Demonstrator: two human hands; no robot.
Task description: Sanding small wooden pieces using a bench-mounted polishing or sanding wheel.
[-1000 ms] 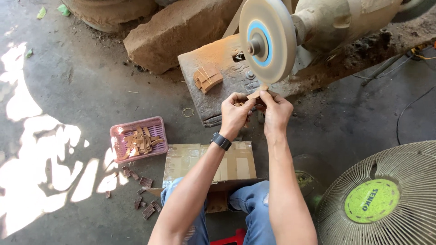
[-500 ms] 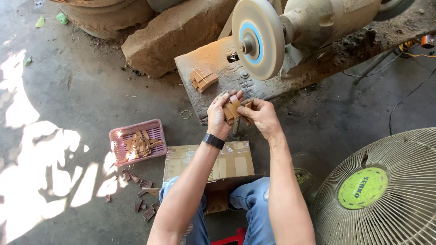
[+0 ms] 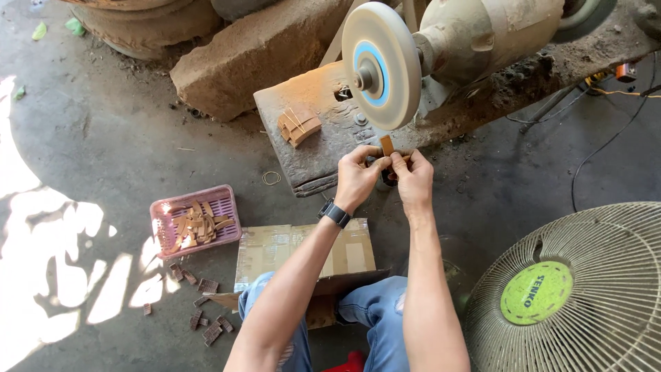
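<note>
Grinding wheel (image 3: 381, 65) sits just above the work. A batch of brown pieces is seen in the pink basket (image 3: 227, 207), a few stacked on the metal block (image 3: 323, 148), more scattered on the floor; done vs. undone can't be told. Small wood strip (image 3: 387, 145) is pinched upright by left hand (image 3: 357, 178) & right hand (image 3: 412, 180), pressed close, just below the wheel rim. Strip's lower end is hidden by fingers; contact w/ wheel unclear.

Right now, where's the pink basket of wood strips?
In the head view, the pink basket sits on the floor left of the cardboard box, beyond the person's left hand.
</note>
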